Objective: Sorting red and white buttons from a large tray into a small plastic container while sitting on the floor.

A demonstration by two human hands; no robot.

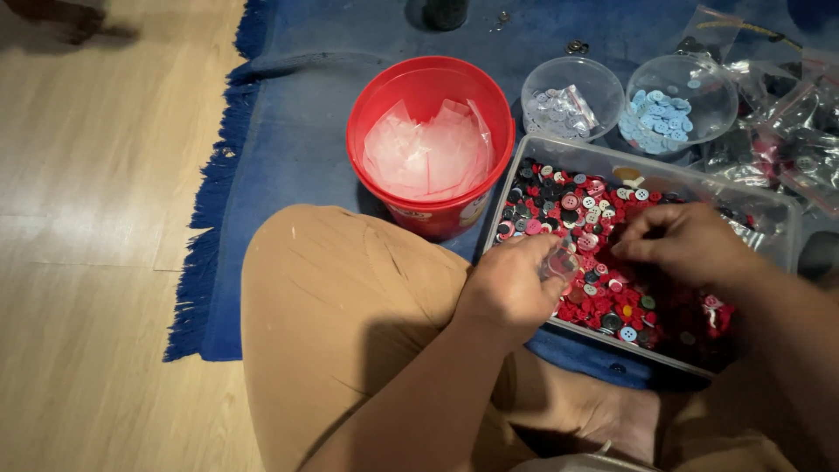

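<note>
While the left hand (511, 284) pinches a small clear plastic bag (559, 262) over the clear rectangular plastic tray (559, 157) of mixed red, black and white buttons (603, 262), the right hand (686, 245) rests fingertips-down among them (whether it grips one, I cannot tell). Just beyond stand a red plastic bucket (428, 218) of clear bags and two clear round bowls (572, 96) of pale buttons.

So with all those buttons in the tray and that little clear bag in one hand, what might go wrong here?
1. The small clear bag in the left hand looks flimsy; buttons could miss its mouth and drop.
2. The clear tray is heaped with mixed buttons, so the right hand might pick a wrong colour.
3. The knee sits close to the red bucket of bags; a shift could tip it.
</note>
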